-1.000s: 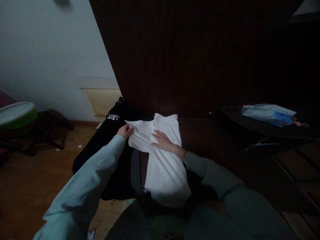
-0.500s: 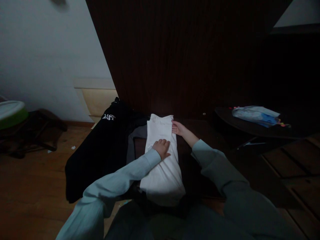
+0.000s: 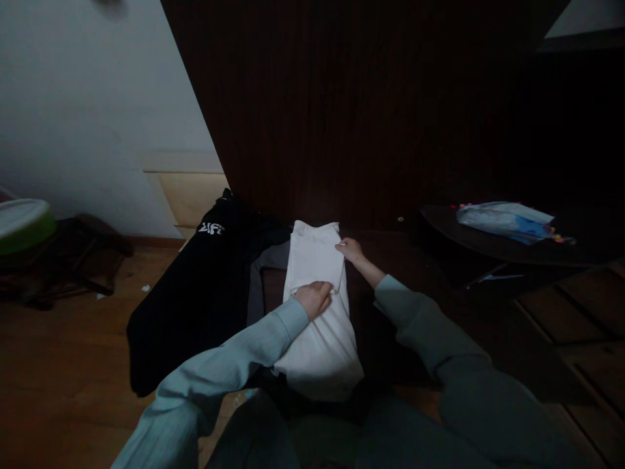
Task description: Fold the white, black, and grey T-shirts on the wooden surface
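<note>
A white garment (image 3: 319,352), folded into a long narrow strip, lies in front of me on a dark surface; its exact kind does not show. Across its middle runs the edge of a folded-over layer. My left hand (image 3: 314,299) has its fingers closed on that edge. Up at the far right side, my right hand (image 3: 351,250) pinches the garment's border between thumb and fingers. Just left of the white cloth lies a black garment (image 3: 190,306) with white lettering and a grey part (image 3: 256,286).
A dark wooden panel (image 3: 342,117) rises behind the clothes. On the right, a dark rounded table (image 3: 439,228) holds a blue and white plastic package (image 3: 508,221). A green and white round container (image 3: 27,225) rests on a dark stool (image 3: 83,254) at left.
My left hand has gone from lying flat on the white garment to gripping its folded edge. The right hand's fingers have closed on the side border, where the upper layer has shifted rightward.
</note>
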Available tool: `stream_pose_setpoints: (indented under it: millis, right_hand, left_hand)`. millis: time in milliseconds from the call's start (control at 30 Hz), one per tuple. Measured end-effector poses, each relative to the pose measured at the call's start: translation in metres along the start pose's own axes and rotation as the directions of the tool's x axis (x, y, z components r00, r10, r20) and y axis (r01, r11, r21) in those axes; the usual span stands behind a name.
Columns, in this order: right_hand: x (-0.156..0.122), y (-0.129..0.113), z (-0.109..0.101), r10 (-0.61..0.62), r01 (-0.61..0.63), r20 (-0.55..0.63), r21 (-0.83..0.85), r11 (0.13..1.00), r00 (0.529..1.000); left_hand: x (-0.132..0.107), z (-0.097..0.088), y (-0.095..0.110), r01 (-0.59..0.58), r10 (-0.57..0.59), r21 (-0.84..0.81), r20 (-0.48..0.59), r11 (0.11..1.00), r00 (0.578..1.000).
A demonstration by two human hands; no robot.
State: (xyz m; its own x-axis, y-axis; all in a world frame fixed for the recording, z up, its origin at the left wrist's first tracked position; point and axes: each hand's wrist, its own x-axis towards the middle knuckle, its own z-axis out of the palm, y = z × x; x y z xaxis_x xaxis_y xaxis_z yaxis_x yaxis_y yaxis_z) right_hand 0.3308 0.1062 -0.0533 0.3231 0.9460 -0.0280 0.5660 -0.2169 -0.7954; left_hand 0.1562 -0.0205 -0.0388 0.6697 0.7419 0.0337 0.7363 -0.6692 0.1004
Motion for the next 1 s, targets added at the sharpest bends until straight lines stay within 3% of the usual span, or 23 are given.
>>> stream_pose_setpoints:
  millis: [167, 200, 267, 300, 400, 533, 633, 700, 800, 900, 1000]
  right_hand:
    - [-0.002, 0.012, -0.005, -0.004, 0.004, 0.011, -0.01, 1.0, 1.0]
    - [-0.001, 0.013, -0.007, -0.005, 0.005, -0.002, -0.01, 1.0, 1.0]
    - [0.001, 0.014, -0.011, 0.006, -0.006, -0.022, -0.001, 1.0, 1.0]
    - [0.003, 0.014, -0.013, 0.016, -0.016, -0.021, 0.008, 1.0, 1.0]
    - [0.008, 0.011, -0.012, 0.047, -0.048, 0.025, 0.036, 0.998, 0.999]
    - [0.018, -0.001, -0.006, 0.063, -0.072, 0.146, 0.056, 0.996, 0.987]
    - [0.022, -0.009, -0.001, 0.035, -0.06, 0.23, 0.101, 0.993, 0.973]
    - [0.021, -0.012, 0.002, -0.007, -0.033, 0.258, 0.149, 0.988, 0.966]
    - [0.015, -0.016, 0.005, -0.089, 0.022, 0.273, 0.237, 0.971, 0.958]
    - [0.013, -0.023, 0.0, -0.17, 0.085, 0.242, 0.327, 0.941, 0.955]
    - [0.023, -0.033, -0.02, -0.219, 0.135, 0.177, 0.394, 0.909, 0.959]
  left_hand:
    - [0.0, -0.001, -0.009, -0.026, 0.033, -0.138, 0.049, 0.99, 0.998]
    - [0.0, -0.003, -0.015, -0.005, 0.012, -0.224, 0.032, 0.975, 0.999]
    - [0.0, -0.008, -0.03, 0.116, -0.146, -0.401, -0.046, 0.909, 0.988]
    - [0.002, -0.012, -0.04, 0.199, -0.268, -0.466, -0.086, 0.862, 0.96]
    - [0.013, -0.02, -0.071, 0.434, -0.574, -0.54, -0.115, 0.721, 0.81]
    - [0.043, -0.019, -0.102, 0.603, -0.735, -0.594, 0.027, 0.533, 0.677]
    - [0.069, -0.014, -0.113, 0.637, -0.778, -0.645, 0.104, 0.422, 0.62]
    - [0.083, -0.012, -0.117, 0.626, -0.784, -0.681, 0.122, 0.381, 0.609]
    - [0.096, -0.012, -0.121, 0.586, -0.765, -0.731, 0.138, 0.351, 0.629]
    - [0.104, -0.018, -0.123, 0.528, -0.709, -0.777, 0.154, 0.343, 0.688]
    - [0.116, -0.033, -0.122, 0.426, -0.658, -0.822, 0.086, 0.377, 0.748]
